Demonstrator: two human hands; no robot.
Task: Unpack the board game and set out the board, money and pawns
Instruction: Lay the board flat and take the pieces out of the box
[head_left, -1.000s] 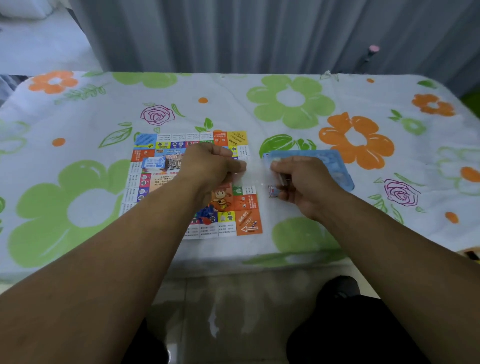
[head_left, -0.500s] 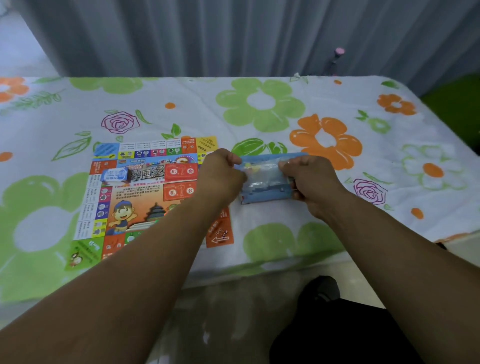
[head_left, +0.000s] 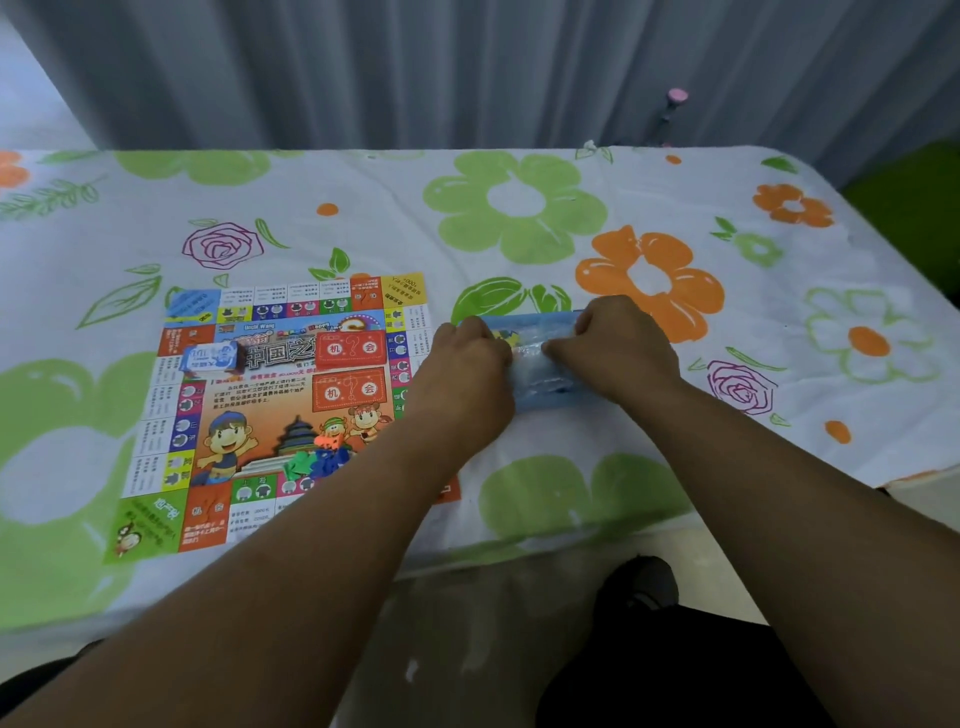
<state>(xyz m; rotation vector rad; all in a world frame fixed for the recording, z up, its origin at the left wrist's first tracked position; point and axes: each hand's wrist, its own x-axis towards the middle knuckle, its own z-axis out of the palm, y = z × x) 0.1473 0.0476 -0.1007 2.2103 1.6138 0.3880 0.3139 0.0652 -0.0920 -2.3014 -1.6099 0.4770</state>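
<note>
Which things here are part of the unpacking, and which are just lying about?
Part of the job:
- game board, laid flat
- blue packet, held by left hand and right hand
- coloured pawns on the board
- small blue stack on the board, probably money

Lying about:
- flowered cloth
- grey curtain
- pink-topped object behind the table

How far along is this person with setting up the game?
Well along, it seems. The board lies open on the flowered cloth, with a small stack of money and coloured pawns on it. Both hands, left and right, grip a blue plastic packet; whatever it holds seems still to come out.
</note>
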